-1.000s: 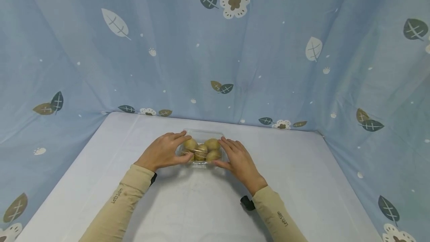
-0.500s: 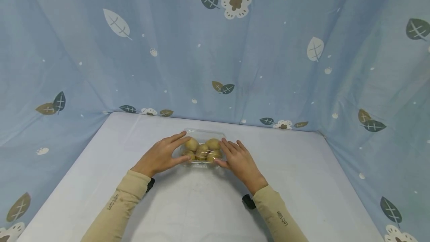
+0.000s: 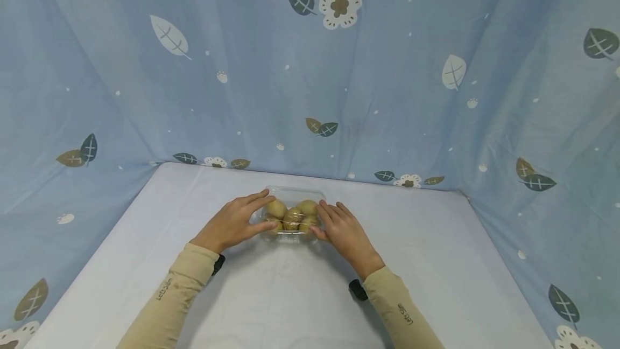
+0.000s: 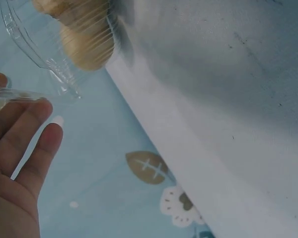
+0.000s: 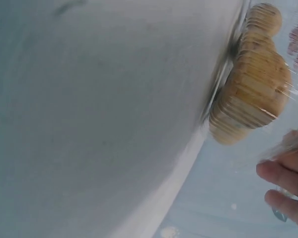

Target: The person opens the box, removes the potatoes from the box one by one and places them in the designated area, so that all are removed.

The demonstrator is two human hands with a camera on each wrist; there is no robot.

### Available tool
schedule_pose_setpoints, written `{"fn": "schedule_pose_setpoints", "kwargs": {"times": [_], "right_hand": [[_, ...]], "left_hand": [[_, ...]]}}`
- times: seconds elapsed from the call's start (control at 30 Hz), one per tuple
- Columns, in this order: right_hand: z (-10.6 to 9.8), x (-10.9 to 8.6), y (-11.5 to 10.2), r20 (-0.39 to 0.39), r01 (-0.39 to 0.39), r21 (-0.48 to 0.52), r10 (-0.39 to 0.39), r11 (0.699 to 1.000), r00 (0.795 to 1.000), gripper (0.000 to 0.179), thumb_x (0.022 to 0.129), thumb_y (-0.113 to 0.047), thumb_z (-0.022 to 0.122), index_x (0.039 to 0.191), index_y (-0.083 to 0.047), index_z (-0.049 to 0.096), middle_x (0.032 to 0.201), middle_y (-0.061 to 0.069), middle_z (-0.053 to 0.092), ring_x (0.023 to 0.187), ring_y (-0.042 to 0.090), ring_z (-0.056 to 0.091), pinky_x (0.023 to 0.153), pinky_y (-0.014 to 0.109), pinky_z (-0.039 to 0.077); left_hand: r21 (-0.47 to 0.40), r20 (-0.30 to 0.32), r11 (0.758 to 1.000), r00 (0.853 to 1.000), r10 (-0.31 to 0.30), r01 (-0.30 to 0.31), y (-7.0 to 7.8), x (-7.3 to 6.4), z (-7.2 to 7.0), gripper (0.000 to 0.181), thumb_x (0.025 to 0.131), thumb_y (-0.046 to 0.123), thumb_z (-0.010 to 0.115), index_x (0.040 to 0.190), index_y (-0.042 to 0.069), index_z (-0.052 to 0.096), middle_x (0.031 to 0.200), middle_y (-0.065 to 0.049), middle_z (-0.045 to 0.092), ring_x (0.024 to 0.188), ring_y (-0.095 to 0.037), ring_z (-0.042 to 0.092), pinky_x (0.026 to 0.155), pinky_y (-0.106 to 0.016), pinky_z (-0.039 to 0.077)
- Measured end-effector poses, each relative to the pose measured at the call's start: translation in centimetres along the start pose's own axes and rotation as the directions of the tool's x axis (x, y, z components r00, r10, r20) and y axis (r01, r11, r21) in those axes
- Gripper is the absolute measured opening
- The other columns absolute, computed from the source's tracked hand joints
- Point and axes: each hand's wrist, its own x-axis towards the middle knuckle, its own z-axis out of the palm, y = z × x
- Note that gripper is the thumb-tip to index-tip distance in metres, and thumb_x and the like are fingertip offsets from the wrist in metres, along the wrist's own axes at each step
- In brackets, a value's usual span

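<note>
Spanning opposite ends of the clear plastic container [image 3: 289, 236], left hand [image 3: 232, 224] and right hand [image 3: 345, 232] are touching it with spread, uncurled fingers, presumably steadying the potatoes [image 3: 293, 219] inside.

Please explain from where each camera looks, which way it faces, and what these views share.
Head: on the head, facing forward and down at the white table and blue curtain; both sleeves, left hand and right hand show.
Left wrist: on that wrist, facing the potatoes in the clear plastic container from the left; left fingers show at the left edge.
Right wrist: on that wrist, facing the same potatoes from the right; right fingers show at lower right.
Shared: both wrist views show container, potatoes, table and curtain.
</note>
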Motion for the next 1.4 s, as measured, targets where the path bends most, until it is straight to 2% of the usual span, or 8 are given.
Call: {"fn": "schedule_pose_setpoints", "kwargs": {"times": [0.23,0.37,0.5,0.7,0.9,1.13,1.3,1.4], "right_hand": [[-0.1,0.4,-0.1,-0.012,0.064,-0.064,-0.065,0.996,0.998,0.053,0.11,-0.037,0.043,0.12,0.009,0.067,0.117,0.022,0.07,0.104,0.031,0.07,0.098,0.042,0.052],[-0.4,0.8,0.0,-0.048,0.084,-0.081,-0.088,0.993,0.995,0.046,0.111,-0.03,0.042,0.114,0.008,0.068,0.111,0.02,0.072,0.095,0.029,0.071,0.09,0.038,0.055],[-1.1,1.4,0.3,-0.09,0.058,-0.053,-0.062,0.997,0.994,0.031,0.101,-0.023,0.06,0.109,0.005,0.068,0.107,0.017,0.073,0.086,0.027,0.07,0.082,0.034,0.056],[-1.3,0.9,0.3,-0.084,0.045,-0.032,-0.048,0.998,0.995,0.043,0.094,-0.031,0.071,0.118,0.005,0.068,0.115,0.018,0.072,0.091,0.028,0.071,0.083,0.034,0.057],[-1.3,0.4,-0.2,-0.071,-0.006,0.058,0.01,0.998,0.997,0.05,0.095,-0.037,0.072,0.123,0.004,0.067,0.121,0.019,0.07,0.096,0.029,0.07,0.085,0.035,0.057],[-1.8,0.6,-0.7,-0.05,-0.054,0.081,0.058,0.995,0.997,0.053,0.104,-0.045,0.055,0.125,0.003,0.068,0.122,0.018,0.069,0.099,0.029,0.07,0.087,0.037,0.057],[-2.2,0.4,-0.7,-0.064,-0.112,0.132,0.122,0.985,0.991,0.051,0.1,-0.04,0.065,0.132,-0.001,0.064,0.131,0.015,0.066,0.11,0.029,0.068,0.091,0.042,0.055],[-2.5,0.3,-0.6,-0.108,-0.145,0.189,0.167,0.971,0.98,0.046,0.098,-0.033,0.069,0.135,-0.004,0.063,0.135,0.011,0.063,0.115,0.027,0.066,0.091,0.042,0.055]], "left_hand": [[0.003,-0.003,1.0,1.0,0.009,-0.009,0.2,0.2,-0.4,0.063,0.091,0.049,0.074,0.141,0.012,0.062,0.147,-0.015,0.054,0.124,-0.036,0.06,0.099,-0.051,0.05],[0.006,-0.006,1.0,1.0,0.007,-0.007,0.3,0.4,-0.5,0.063,0.092,0.051,0.071,0.142,0.014,0.061,0.147,-0.014,0.054,0.124,-0.035,0.06,0.099,-0.05,0.05],[-0.001,0.004,1.0,1.0,-0.02,0.02,0.5,0.4,-0.7,0.064,0.094,0.054,0.067,0.145,0.017,0.058,0.149,-0.009,0.053,0.126,-0.032,0.059,0.1,-0.049,0.049],[0.002,0.01,1.0,1.0,-0.029,0.029,0.5,0.2,-0.6,0.066,0.093,0.056,0.067,0.148,0.02,0.056,0.152,-0.007,0.05,0.129,-0.034,0.056,0.102,-0.051,0.047],[-0.011,0.025,0.998,0.998,-0.062,0.062,0.3,-0.2,-0.6,0.068,0.094,0.057,0.065,0.15,0.022,0.052,0.155,-0.005,0.046,0.133,-0.035,0.052,0.106,-0.053,0.043],[-0.023,0.047,0.993,0.992,-0.119,0.12,0.1,-0.4,-0.7,0.072,0.096,0.06,0.06,0.155,0.023,0.044,0.158,-0.004,0.042,0.135,-0.037,0.05,0.107,-0.056,0.041],[0.017,-0.05,0.999,0.998,-0.05,0.051,0.0,-0.6,-0.5,0.069,0.093,0.056,0.068,0.15,0.02,0.052,0.149,-0.005,0.053,0.128,-0.033,0.057,0.104,-0.053,0.045],[0.066,-0.163,0.998,0.986,0.024,-0.013,-0.1,-0.5,-0.7,0.062,0.089,0.047,0.077,0.142,0.019,0.061,0.138,-0.004,0.063,0.118,-0.029,0.064,0.099,-0.05,0.049]]}}
